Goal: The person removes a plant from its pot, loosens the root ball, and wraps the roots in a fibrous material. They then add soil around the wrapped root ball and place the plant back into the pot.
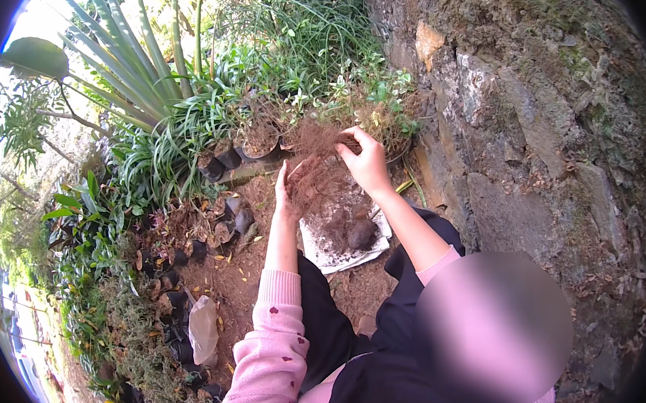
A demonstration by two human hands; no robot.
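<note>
A tangle of fine, dry brown plant stems or roots (310,180) is held up between my two hands. My left hand (285,193) cups its left side, fingers pointing up and partly hidden by the strands. At its upper right, my right hand (367,161) grips the strands with bent fingers and thumb. Below both hands a white sheet or flattened sack (335,262) lies on the ground, scattered with dark soil. On it rests a dark, rounded lump (361,234), whose kind I cannot make out.
A rough rock wall (514,151) rises along the right. Potted plants (259,140) and leafy greenery stand ahead; small black pots (215,164) and a rounded stone (244,220) lie to the left. A pale plastic bag (203,330) sits on the brown earth at lower left.
</note>
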